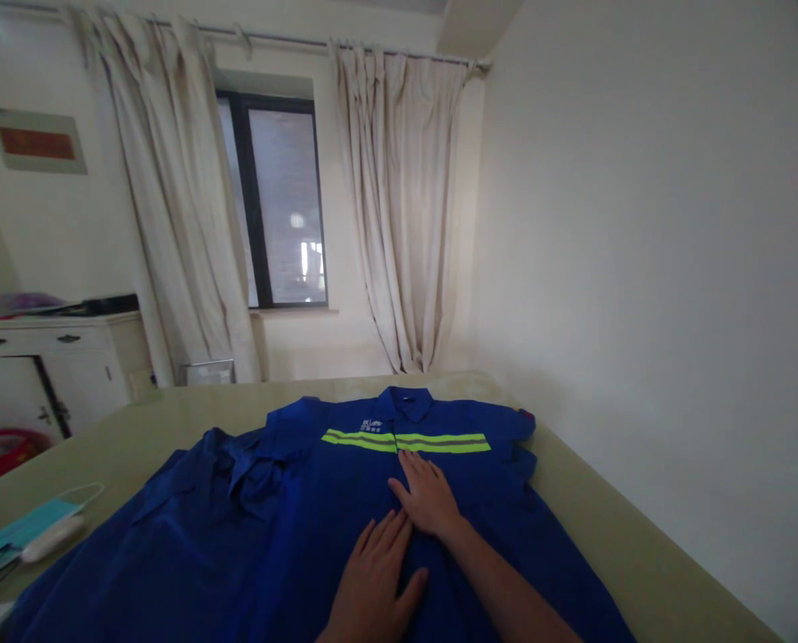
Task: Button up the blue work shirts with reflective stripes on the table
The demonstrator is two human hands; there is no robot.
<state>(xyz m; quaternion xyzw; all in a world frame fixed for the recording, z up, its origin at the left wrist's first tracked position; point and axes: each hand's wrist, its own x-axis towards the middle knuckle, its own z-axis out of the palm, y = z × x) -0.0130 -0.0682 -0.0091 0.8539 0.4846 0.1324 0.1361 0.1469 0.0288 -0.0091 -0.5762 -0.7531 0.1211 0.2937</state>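
A blue work shirt (345, 500) with a yellow-green reflective band (405, 441) across the chest lies spread flat on a bed (191, 420), collar pointing away from me. My right hand (428, 494) lies flat and open on the shirt's front just below the band, near the button line. My left hand (376, 576) rests flat and open on the shirt a little nearer to me, fingers pointing forward and almost touching the right hand. The shirt's left sleeve is bunched up at the left.
A light blue face mask (20, 531) and a small white object (52, 538) lie at the bed's left edge. A white cabinet (51, 366) and a red basin (1, 451) stand at left. Curtains (399, 214) frame a window (278, 205). A bare wall (653, 250) runs along the right.
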